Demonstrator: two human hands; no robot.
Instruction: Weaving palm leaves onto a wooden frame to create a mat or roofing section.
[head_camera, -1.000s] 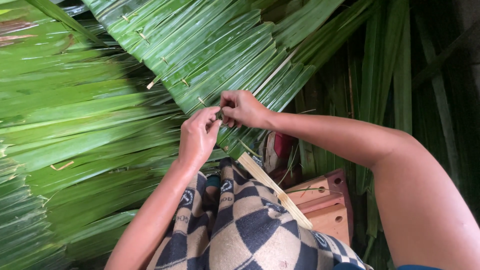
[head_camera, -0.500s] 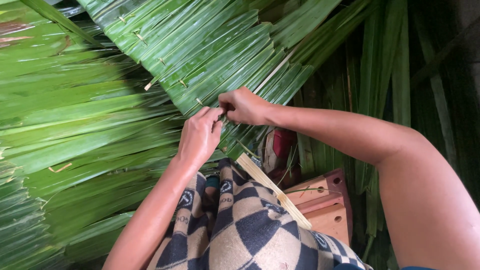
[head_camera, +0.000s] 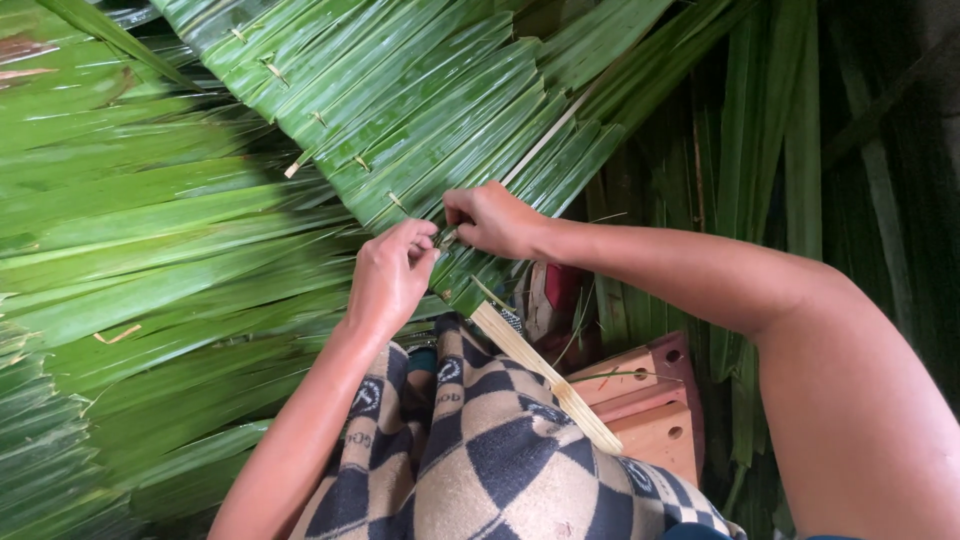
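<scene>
A panel of folded green palm leaves (head_camera: 420, 110) slants across the upper middle, pinned along a pale wooden lath (head_camera: 545, 375) by small tan slivers. My left hand (head_camera: 390, 275) and my right hand (head_camera: 495, 218) meet at the panel's lower edge, fingertips pinched together on the leaf fold there. A thin sliver shows between the fingertips, mostly hidden by the fingers. The lath sticks out below the hands, over my lap.
Loose long palm leaves (head_camera: 150, 270) lie stacked to the left. More leaves hang at the upper right. A checkered blue and beige cloth (head_camera: 480, 450) covers my lap. Reddish bricks (head_camera: 650, 400) sit lower right, beside my right arm.
Both hands have stayed pinched at the same spot on the leaf edge, with only slight finger shifts. The view has drifted a little.
</scene>
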